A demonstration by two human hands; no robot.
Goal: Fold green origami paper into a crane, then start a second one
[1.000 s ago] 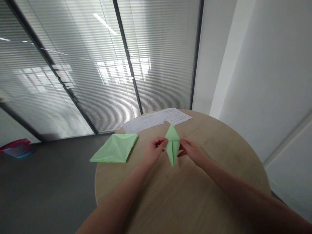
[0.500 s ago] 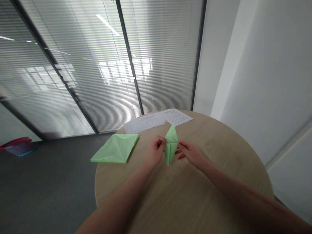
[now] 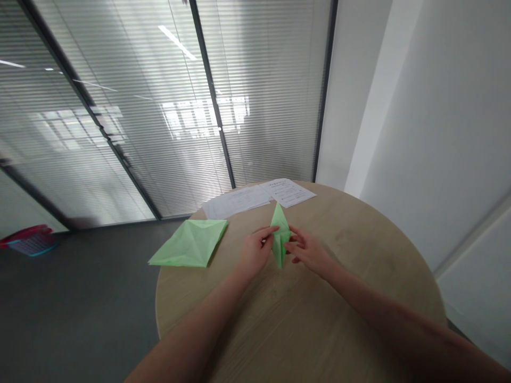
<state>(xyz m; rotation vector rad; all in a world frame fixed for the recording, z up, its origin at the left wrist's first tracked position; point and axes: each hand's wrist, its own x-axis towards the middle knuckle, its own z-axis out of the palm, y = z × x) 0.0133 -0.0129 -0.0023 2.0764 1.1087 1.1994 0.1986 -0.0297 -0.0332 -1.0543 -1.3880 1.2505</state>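
Observation:
A folded piece of green origami paper point(image 3: 280, 218), shaped like a narrow diamond with a crease across its middle, is between my two hands above the table. My left hand point(image 3: 257, 249) grips its left edge, with a finger lying over the front of the paper near the crease. At the right edge, my right hand point(image 3: 309, 252) pinches the paper, its fingers bent around the lower flap. The lower half stands partly folded, with a shaded inner side. To the left, a larger creased green sheet point(image 3: 191, 243) lies flat, one corner jutting past the table edge.
The round wooden table point(image 3: 359, 239) carries printed white sheets point(image 3: 239, 201) at its far edge. Glass panels with blinds point(image 3: 271, 138) stand behind it, and a white wall point(image 3: 451, 133) rises at the right. A red and blue basket point(image 3: 32, 242) sits on the floor at left.
My left finger has moved onto the front of the folded paper. My right fingers have shifted inward against its lower flap, and the paper has turned slightly. The larger sheet stays put.

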